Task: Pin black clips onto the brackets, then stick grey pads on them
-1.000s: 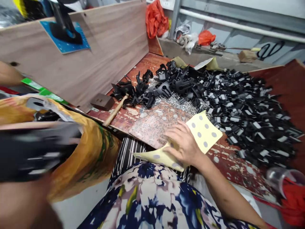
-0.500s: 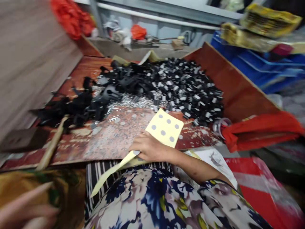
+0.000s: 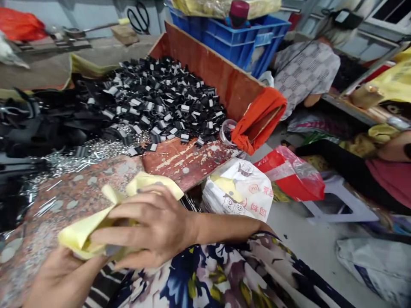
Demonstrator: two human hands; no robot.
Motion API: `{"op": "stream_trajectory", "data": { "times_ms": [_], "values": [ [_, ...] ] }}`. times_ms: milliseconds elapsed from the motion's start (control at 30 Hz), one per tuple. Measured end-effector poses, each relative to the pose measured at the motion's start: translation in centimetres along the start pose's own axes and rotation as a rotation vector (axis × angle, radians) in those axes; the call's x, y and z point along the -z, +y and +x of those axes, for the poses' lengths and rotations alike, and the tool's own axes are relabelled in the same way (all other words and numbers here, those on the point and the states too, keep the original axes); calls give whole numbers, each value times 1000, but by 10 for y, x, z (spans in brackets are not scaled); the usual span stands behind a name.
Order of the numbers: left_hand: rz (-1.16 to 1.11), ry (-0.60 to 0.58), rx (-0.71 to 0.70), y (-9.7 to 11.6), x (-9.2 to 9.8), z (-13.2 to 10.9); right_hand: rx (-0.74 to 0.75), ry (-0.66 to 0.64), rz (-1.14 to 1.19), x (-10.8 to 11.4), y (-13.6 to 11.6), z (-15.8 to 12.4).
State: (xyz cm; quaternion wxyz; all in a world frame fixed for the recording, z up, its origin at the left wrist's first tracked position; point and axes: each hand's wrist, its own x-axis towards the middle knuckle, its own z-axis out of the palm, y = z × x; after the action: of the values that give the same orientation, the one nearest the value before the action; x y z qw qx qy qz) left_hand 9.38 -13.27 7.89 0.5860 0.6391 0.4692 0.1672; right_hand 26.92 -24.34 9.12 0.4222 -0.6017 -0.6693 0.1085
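A yellow sheet of grey round stickers (image 3: 80, 229) is folded and crumpled between my two hands, just over the front edge of the worktable. My right hand (image 3: 157, 226) has its fingers curled round the bunched paper from above. Coming from the lower left, my left hand (image 3: 64, 273) pinches the sheet's lower left end. Part of the paper is hidden under the right fingers. Close by lies a speckled board (image 3: 70, 205) with loose round dots and thin metal pins (image 3: 105, 147) on it.
Small black parts with white faces (image 3: 173, 111) are heaped behind, against a wooden side board (image 3: 208, 64). A white plastic bag (image 3: 247, 192) hangs at the table's front right, near a red bag (image 3: 292, 171). A blue crate (image 3: 231, 42) and a co-worker (image 3: 305, 72) are farther right.
The view has swung right. The sheet lay flat under my right hand and is now crumpled up. My left hand came in from the lower left and took hold of it.
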Motion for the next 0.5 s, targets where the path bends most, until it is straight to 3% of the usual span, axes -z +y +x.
{"op": "stream_trajectory", "data": {
  "times_ms": [67,133,233,267,333,367,433,500],
  "values": [
    [-100,-97,31,23,-28,1,31,72,-68,19,12,-26],
    [-116,-330,35,39,-61,4,0,171,-80,33,30,-56],
    [-41,-747,-213,46,-114,21,-219,438,-214,55,68,-111],
    [14,-818,-286,42,-132,30,-364,612,-312,64,83,-131],
    [212,-834,-397,27,-167,50,-637,903,-496,80,115,-174],
    [361,-807,-480,16,-185,60,-739,957,-554,85,130,-195],
    [737,-805,-746,-9,-216,77,-852,824,-591,82,160,-227],
    [1060,-838,-1007,-35,-238,89,-838,576,-564,59,188,-242]
  ]
}}
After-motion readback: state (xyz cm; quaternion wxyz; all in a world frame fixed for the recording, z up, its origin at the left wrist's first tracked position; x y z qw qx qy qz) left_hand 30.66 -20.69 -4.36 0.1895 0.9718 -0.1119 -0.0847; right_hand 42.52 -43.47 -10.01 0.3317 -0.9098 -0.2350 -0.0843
